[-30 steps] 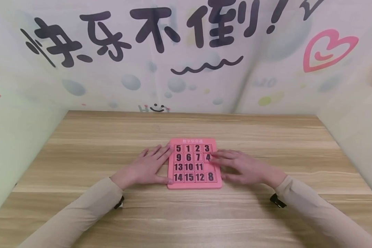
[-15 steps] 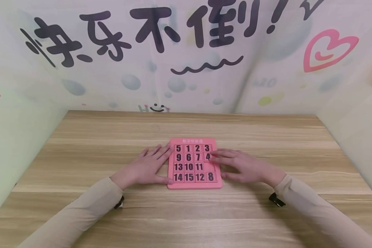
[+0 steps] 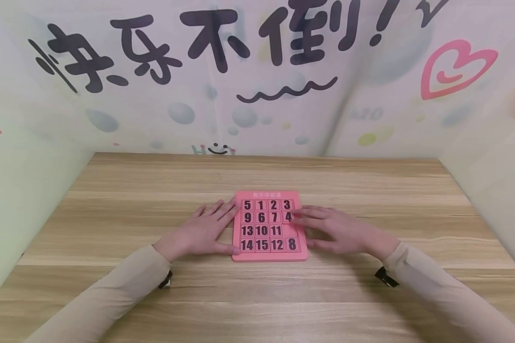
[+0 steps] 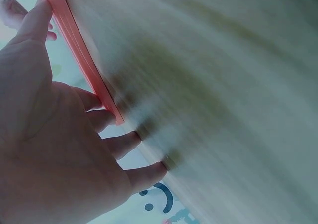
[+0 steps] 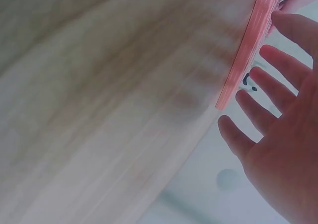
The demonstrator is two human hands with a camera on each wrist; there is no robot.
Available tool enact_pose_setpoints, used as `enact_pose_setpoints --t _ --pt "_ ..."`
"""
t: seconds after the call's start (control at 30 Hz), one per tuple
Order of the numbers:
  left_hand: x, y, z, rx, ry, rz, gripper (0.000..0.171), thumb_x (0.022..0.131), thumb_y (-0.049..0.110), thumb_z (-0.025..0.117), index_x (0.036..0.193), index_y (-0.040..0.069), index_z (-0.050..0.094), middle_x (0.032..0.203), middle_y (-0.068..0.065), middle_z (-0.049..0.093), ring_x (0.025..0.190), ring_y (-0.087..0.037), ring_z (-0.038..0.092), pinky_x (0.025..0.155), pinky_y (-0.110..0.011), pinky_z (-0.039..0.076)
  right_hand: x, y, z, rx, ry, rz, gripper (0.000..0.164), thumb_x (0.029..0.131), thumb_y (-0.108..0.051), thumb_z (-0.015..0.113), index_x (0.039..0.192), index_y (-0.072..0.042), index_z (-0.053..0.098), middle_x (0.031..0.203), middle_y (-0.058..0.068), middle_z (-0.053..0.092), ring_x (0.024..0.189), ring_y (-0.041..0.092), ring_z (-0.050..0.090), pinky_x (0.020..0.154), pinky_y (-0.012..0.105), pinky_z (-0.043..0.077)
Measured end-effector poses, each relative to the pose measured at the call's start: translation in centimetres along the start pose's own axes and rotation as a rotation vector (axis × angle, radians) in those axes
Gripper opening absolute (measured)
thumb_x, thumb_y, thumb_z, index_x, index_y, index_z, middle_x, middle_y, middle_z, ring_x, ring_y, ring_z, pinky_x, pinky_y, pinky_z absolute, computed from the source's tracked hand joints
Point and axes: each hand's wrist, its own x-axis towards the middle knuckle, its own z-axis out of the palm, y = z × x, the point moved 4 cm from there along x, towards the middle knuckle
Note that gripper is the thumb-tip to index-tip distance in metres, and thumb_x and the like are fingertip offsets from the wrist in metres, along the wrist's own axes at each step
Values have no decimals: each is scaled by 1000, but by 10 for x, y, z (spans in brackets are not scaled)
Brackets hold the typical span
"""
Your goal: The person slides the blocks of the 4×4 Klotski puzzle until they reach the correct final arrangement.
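A pink sliding number puzzle (image 3: 269,257) lies flat on the table, its numbered tiles in four rows. The gap in the grid is at the right end of the third row, between the 4 tile (image 3: 287,217) and the 8 tile (image 3: 292,245). My left hand (image 3: 201,232) rests along the puzzle's left edge, thumb at the lower corner and fingers spread; in the left wrist view some fingertips touch the table. My right hand (image 3: 336,232) lies over the right edge, fingers extended, fingertips at the 4 tile and thumb beside the lower right edge.
The wooden table (image 3: 257,300) spreads around the puzzle. A white printed backdrop (image 3: 154,124) with large black characters rises at its far edge, with light panels at both sides. A dark strap (image 3: 386,277) shows under the right sleeve.
The right wrist shifts very slightly, while its fingertips stay by the 4 tile. The tiles and my left hand look the same throughout.
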Motion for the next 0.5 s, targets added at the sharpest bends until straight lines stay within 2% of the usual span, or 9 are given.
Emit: enact_pose_setpoints --t 0.17,0.33,0.5 --pt "0 0 0 -1 1 -1 105 83 71 54 155 8 14 161 -10 6 144 -38 8 111 -64 9 -4 -4 -1 -22 0 -28 55 95 -30 60 142 -4 48 147 13 43 134 36 38 108 53 31" --pt "0 0 0 -3 4 -3 104 83 71 54 155 8 15 161 -9 6 144 -38 8 111 -64 9 -7 -7 1 -48 -24 -44 53 95 -32 59 142 -8 48 147 9 43 136 32 37 109 51 32" --pt "0 0 0 -3 1 -4 104 83 70 55 155 8 14 161 -9 5 144 -38 8 111 -64 9 -10 -12 0 -80 -35 -83 52 96 -32 58 141 -8 50 147 7 44 136 31 37 109 50 32"
